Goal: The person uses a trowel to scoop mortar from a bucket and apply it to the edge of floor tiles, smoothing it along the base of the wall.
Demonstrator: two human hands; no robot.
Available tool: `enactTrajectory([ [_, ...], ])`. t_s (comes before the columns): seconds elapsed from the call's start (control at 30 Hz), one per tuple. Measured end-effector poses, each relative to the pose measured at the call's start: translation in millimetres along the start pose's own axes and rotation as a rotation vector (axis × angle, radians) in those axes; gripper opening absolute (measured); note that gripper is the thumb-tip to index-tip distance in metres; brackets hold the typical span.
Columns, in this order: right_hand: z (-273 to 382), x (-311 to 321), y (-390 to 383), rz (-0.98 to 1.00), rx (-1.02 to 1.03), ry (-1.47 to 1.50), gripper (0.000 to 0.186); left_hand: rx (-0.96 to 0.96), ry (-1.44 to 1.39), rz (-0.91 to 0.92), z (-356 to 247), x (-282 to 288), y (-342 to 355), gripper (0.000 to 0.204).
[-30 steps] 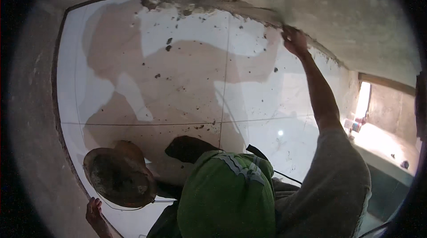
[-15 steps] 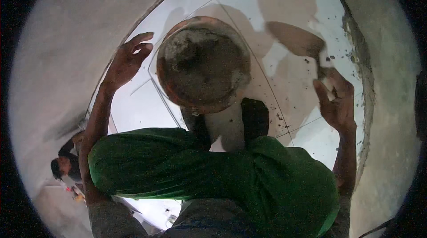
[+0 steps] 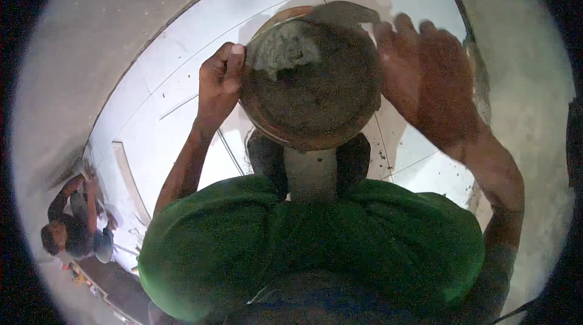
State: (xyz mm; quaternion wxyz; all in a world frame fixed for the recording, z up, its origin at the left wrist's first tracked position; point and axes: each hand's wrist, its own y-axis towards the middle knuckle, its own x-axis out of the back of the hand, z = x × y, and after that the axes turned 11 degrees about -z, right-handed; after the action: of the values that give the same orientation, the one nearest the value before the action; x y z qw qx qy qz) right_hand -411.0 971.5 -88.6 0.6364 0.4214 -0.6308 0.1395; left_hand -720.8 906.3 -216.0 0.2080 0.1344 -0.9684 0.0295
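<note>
A round bucket (image 3: 310, 88) filled with grey, wet mortar sits in front of me above my dark shoes (image 3: 267, 161). My left hand (image 3: 221, 82) grips its left rim, thumb near the top. My right hand (image 3: 425, 82), blurred by motion, is at the right side of the bucket with fingers extended and apart. A trowel blade (image 3: 340, 14) lies over the far rim, close to those fingertips; its handle is unclear. My green-clad knees (image 3: 200, 240) fill the lower view, over white floor tiles (image 3: 161, 76).
Another person (image 3: 70, 228) crouches at lower left, beside small scattered items (image 3: 79, 276). A long pale strip (image 3: 130, 179) lies on the tiles near that person. Grey walls (image 3: 73, 76) border the tiled floor on both sides, with a rough edge along the right (image 3: 477, 58).
The view has swung down from the tiles onto the bucket. My left hand has closed on the rim; my right hand has moved up beside it, loosening from the trowel it held.
</note>
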Motion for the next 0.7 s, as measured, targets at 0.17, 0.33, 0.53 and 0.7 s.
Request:
enactTrajectory([
  [0.17, 3, -8, 17, 0.193, 0.101, 0.106, 0.033, -0.01, -0.104, -0.06, -8, -20, 5, 0.038],
  [0.33, -19, 13, -28, 0.304, -0.166, 0.27, 0.018, 0.112, -0.164, -0.084, -24, -31, 6, 0.037],
  [0.53, 8, -17, -55, 0.489, -0.214, 0.407, 0.017, 0.042, -0.211, -0.094, -63, -60, -6, 0.031],
  [0.7, 26, -27, -72, 0.56, -0.394, 0.822, 0.019, 0.098, -0.121, -0.094, -80, -67, -12, 0.028],
])
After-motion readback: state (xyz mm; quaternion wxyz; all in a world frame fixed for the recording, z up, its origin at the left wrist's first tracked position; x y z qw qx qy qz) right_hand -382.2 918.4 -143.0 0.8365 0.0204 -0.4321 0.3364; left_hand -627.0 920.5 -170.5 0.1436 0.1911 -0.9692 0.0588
